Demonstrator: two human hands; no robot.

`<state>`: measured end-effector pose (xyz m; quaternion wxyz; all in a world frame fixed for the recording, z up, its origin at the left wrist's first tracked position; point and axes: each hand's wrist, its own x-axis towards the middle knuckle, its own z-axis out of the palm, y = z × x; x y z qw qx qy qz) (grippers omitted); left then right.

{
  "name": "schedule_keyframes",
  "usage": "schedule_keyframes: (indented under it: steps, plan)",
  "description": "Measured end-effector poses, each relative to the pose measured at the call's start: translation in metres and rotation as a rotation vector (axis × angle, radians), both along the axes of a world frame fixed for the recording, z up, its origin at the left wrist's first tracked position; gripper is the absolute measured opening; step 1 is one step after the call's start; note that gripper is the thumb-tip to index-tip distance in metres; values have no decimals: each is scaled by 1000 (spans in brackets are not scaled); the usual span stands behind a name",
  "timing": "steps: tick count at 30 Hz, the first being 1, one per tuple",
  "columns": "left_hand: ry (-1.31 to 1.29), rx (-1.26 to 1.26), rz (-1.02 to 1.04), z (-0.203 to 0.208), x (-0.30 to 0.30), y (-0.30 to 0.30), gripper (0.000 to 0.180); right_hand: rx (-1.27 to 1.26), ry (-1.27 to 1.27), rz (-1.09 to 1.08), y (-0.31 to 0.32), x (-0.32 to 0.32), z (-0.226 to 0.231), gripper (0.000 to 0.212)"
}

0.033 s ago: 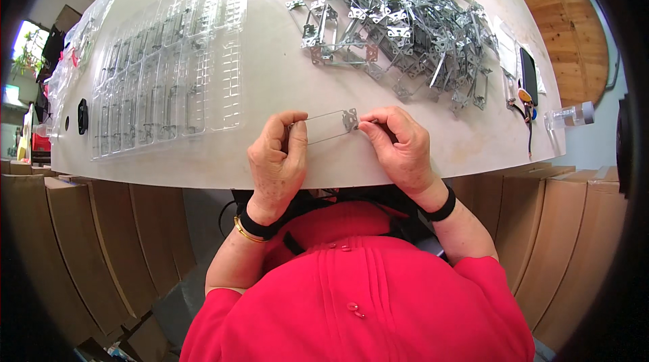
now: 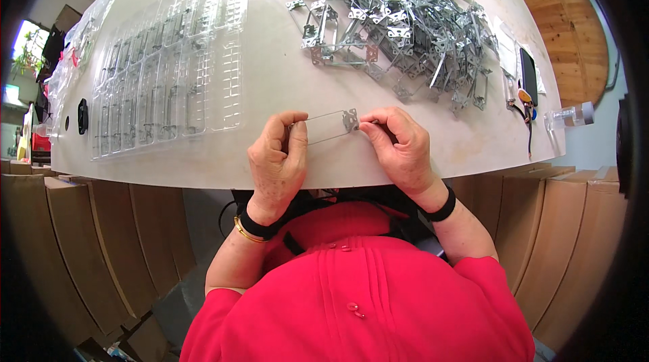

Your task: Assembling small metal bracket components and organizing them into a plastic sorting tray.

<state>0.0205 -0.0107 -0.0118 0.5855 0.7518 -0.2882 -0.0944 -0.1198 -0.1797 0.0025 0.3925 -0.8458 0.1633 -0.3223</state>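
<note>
Pinching one metal frame (image 2: 349, 121) are left hand (image 2: 278, 154) and right hand (image 2: 400, 147); left, clear tray (image 2: 232, 68) looks part-filled; far right, large heap (image 2: 412, 24) remains.

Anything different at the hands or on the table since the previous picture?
Nothing has visibly changed. The left hand still holds the wire end of the metal frame, the right hand is still at its plate end, and the clear trays and metal pile look the same.
</note>
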Motion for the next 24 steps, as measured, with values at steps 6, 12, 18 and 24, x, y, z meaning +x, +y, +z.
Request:
schedule_keyframes:
  steps: [6, 12, 18, 24]
  plan:
    - [3, -37, 10, 0, -1, -2, 8, -47, -7, -2, 0, -1, 0, 12]
    - [7, -48, 16, -2, -1, -1, 8, -50, -2, 29, 0, 0, 2, 11]
    - [8, -41, 3, -3, 0, 0, 8, -110, -3, 32, -1, 0, 1, 10]
    - [2, -59, 12, -3, -1, -2, 8, -106, 21, 34, -1, 0, 0, 10]
